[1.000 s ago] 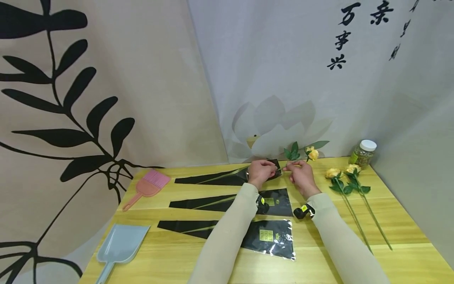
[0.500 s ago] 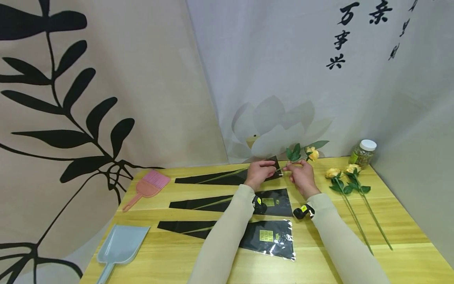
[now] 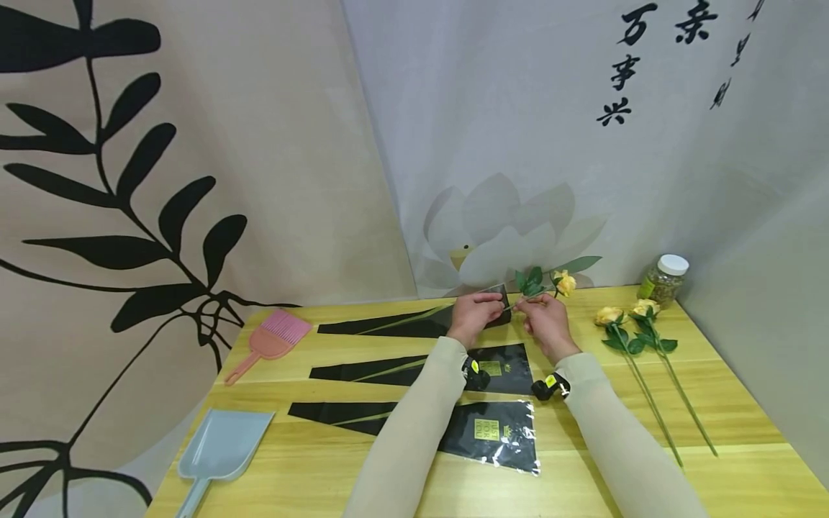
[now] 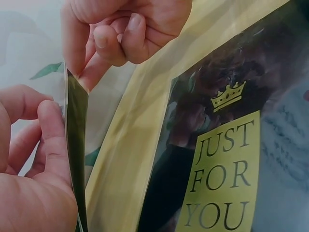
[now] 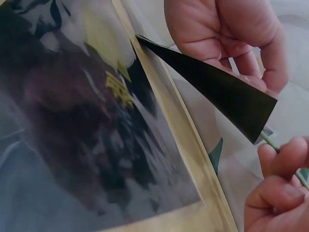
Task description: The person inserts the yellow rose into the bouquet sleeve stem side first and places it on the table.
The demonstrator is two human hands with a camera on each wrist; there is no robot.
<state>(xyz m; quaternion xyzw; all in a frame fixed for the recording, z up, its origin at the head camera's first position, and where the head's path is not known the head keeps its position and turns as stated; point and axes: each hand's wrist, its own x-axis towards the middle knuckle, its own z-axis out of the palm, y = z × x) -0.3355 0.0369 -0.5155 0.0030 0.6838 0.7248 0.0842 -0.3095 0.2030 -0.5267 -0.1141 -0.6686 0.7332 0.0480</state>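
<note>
Just 1 yellow rose (image 3: 565, 283) looks under way, its stem (image 5: 270, 141) at the mouth of the far black sleeve (image 3: 414, 327); 2 more roses (image 3: 609, 316) and 2 nearer sleeves (image 3: 513, 365), lying flat, seem left to do. Forearms (image 3: 414, 432) stretched forward, the left hand (image 3: 475, 319) pinches the sleeve's edge; the right hand (image 3: 546, 326), fingers bent, grips the stem.

A leafy yellow rose (image 3: 565, 283) slants, its green stem (image 5: 271, 142) at the wide mouth of a black flower sleeve (image 3: 421, 328); the sleeve tapers leftward.
</note>
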